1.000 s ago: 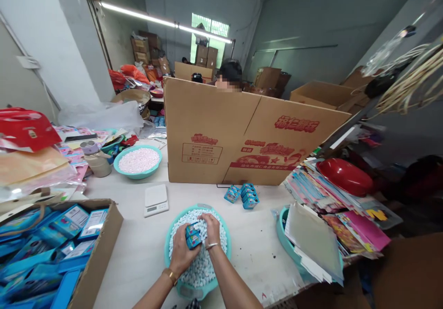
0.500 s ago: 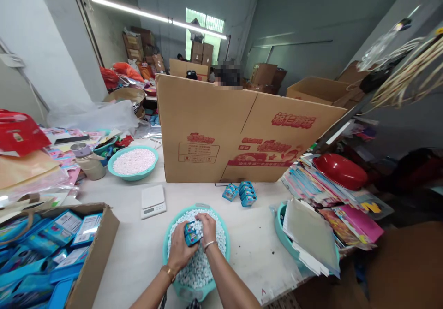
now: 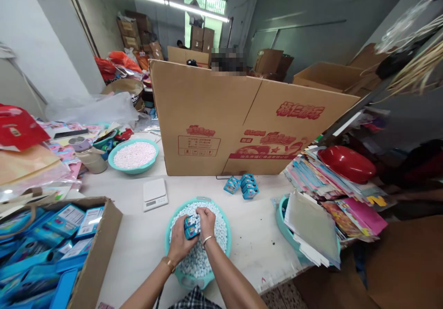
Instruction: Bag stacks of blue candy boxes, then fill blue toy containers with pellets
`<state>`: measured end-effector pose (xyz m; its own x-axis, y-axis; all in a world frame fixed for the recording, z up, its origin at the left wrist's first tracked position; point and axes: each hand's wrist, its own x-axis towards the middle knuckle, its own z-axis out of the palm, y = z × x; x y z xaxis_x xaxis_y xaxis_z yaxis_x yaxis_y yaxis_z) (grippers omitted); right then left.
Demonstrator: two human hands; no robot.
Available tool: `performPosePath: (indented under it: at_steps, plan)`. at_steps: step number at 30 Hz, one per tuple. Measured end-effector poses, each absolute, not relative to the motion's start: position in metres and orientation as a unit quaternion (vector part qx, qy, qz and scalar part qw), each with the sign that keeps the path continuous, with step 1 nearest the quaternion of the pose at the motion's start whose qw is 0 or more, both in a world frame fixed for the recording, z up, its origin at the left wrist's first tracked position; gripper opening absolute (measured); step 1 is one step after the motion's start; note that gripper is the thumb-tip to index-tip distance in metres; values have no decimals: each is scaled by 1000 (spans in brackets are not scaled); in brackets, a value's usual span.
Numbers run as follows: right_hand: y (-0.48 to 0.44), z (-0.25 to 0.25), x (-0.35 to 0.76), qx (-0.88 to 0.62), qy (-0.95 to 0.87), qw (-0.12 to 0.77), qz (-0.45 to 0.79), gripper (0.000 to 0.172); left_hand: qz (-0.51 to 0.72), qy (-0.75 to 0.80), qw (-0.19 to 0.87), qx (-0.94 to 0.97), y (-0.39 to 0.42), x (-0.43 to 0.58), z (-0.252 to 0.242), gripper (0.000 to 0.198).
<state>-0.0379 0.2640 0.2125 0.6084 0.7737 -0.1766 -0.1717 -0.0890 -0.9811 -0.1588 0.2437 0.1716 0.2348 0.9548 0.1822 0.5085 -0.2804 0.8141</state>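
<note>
My left hand (image 3: 181,240) is closed around a couple of small blue printed boxes (image 3: 190,231), held tilted over a turquoise basin (image 3: 229,237). Small white candy-like pellets (image 3: 195,266) fill the basin, and some lie against the right side of the boxes. There, my right hand (image 3: 207,222) has its fingers bent together over the pellets, close to the boxes' edge. Its fingertips are partly hidden. Past the basin, several more blue boxes (image 3: 248,187) stand in a row, with another small group (image 3: 232,185) beside them.
A white digital scale (image 3: 155,192) lies left of the basin. A carton (image 3: 100,253) of blue boxes stands front left. Behind, a basin of pinkish pellets (image 3: 134,156) sits beside a bottle (image 3: 90,157). A large cardboard panel (image 3: 214,115) blocks the far side; papers (image 3: 311,228) lie right.
My head view has tilted slightly down, so the scene sits a little higher. Both hands stay over the basin, the left still on the boxes; my right fingers have drawn closer together.
</note>
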Motion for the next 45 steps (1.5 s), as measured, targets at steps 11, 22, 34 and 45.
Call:
performPosePath:
  at_steps: [11, 22, 34, 45]
  plan:
    - [255, 214, -43, -646, -283, 616, 351, 24, 363, 497, 344, 709, 239, -160, 176, 67]
    - [244, 223, -52, -661, -312, 596, 332, 26, 362, 479, 392, 697, 238, -162, 177, 68]
    - [230, 245, -24, -568, -207, 632, 485, 50, 381, 422, 666, 484, 224, -177, 207, 79]
    - [232, 241, -30, -538, -251, 580, 558, 49, 343, 370, 718, 480, 235, -177, 225, 78]
